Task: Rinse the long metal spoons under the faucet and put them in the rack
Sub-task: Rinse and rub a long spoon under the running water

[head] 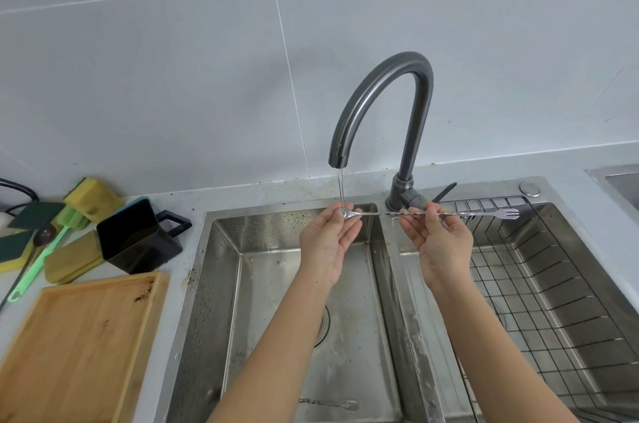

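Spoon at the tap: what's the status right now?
Left hand and right hand both hold one spoon level. Bowl under thin faucet stream. Second spoon in left basin. Rack unblocked.

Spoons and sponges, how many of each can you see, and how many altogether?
Long metal spoons: 2, one held under the faucet, one lying in the left sink basin.
Yellow sponges: 4.
Total: 6

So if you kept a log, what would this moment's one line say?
step: rinsing | long spoon: bowl under faucet stream | left hand: at bowl | right hand: pinching shaft | second spoon: in left basin | rack: no spoons seen
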